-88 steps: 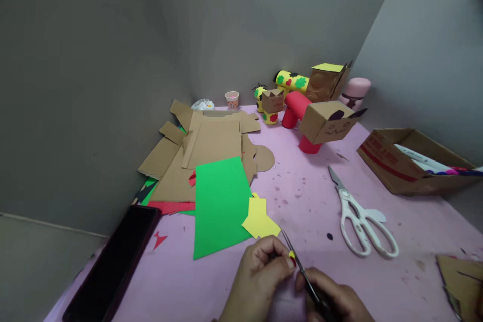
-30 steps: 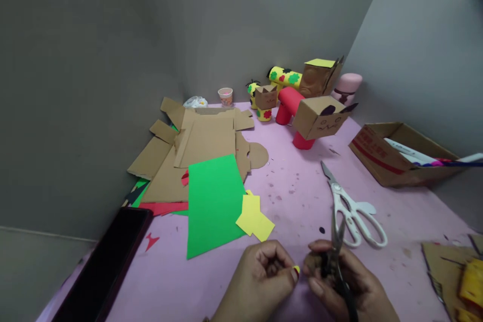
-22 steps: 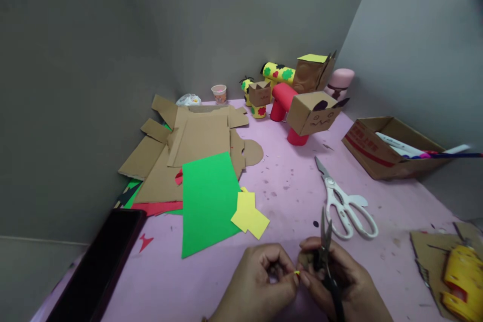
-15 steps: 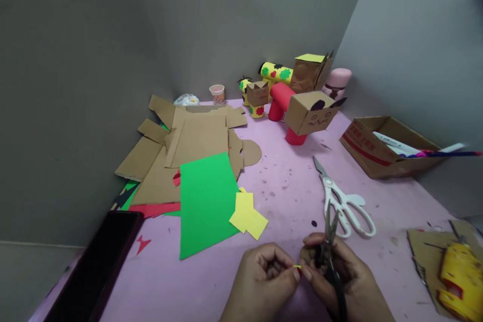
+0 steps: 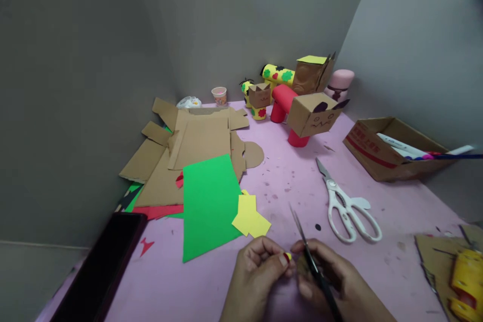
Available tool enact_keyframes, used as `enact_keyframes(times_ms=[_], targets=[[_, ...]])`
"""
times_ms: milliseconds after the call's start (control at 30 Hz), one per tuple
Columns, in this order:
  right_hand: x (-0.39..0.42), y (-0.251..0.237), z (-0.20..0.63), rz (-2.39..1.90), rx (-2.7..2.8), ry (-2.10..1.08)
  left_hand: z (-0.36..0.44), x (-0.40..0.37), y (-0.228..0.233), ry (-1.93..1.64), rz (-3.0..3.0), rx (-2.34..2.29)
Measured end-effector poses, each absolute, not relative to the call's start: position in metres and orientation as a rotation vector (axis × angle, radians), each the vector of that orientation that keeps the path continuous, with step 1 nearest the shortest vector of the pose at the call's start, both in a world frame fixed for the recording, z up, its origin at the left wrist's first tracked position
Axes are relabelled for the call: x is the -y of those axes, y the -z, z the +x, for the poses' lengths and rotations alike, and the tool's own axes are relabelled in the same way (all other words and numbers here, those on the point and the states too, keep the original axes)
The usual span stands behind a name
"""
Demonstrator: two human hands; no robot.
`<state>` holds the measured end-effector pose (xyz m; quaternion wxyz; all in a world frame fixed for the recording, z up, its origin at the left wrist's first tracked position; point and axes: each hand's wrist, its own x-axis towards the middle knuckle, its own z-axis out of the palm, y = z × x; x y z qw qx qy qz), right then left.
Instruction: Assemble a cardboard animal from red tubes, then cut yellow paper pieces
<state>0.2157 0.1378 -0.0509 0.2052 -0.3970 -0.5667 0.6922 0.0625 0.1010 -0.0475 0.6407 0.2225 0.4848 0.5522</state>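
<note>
Left hand (image 5: 260,271): pinched shut on a tiny yellow scrap (image 5: 287,256), low over the pink table (image 5: 287,181).
Right hand (image 5: 332,282): closed round small dark scissors (image 5: 307,256).
Handling: scrap judged feather-light, flimsy, easily dropped; best pinched at its edge.

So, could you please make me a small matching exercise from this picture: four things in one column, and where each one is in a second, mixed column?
Things
1. white scissors
2. green sheet
3. small dark scissors
4. markers

Places
a. in the open cardboard box
b. held in the right hand
c. flat on the pink table, untouched
d. partly over the brown cardboard pieces

Pairs: 1-c, 2-d, 3-b, 4-a
</note>
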Motion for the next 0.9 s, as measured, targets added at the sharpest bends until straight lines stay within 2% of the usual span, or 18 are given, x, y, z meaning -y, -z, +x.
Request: enact_keyframes(times_ms=[100,300,433,900], targets=[[-0.134,0.062,0.215,-1.048,1.793,-1.911,0.059,-0.1,0.047,-1.327,0.482,-1.093],[-0.131,0.074,0.221,-1.003,2.162,-1.263,0.058,-0.1,0.043,-1.414,0.496,-1.039],[-0.136,0.07,0.227,-0.864,2.31,-0.987,0.058,-0.102,0.036,-1.373,0.552,-1.062],[-0.136,0.059,0.227,-0.875,2.307,-0.929,0.06,-0.102,0.04,-1.387,0.623,-1.013]])
